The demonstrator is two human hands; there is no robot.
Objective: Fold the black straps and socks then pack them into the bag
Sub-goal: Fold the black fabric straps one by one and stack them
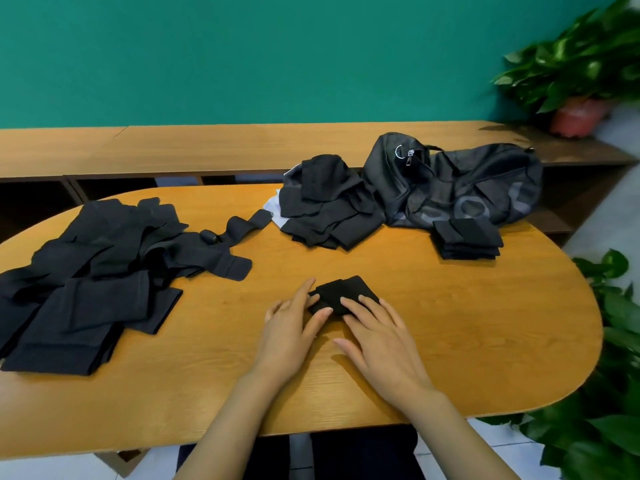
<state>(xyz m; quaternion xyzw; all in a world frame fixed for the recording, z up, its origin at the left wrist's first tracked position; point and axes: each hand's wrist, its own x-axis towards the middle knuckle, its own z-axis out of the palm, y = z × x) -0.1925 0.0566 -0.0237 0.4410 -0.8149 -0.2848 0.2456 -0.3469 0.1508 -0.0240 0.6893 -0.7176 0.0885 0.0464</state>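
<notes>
Worktop (467, 323), oval, wooden. Near centre lies a small folded black piece (341, 291). Left hand (294, 327) rests flat, fingers nearly straight, with its thumb and fingertips on the piece's left edge. Right hand (377, 337) is flat with fingers extended, fingertips pressing the piece's near right side. Neither hand grips anything. Black bag (467, 188) sits at the far right, with a folded stack (465, 239) just beside its near side. Dark heap (329, 209) lies left of the bag. A loose pile of straps (104, 265) covers the left side.
</notes>
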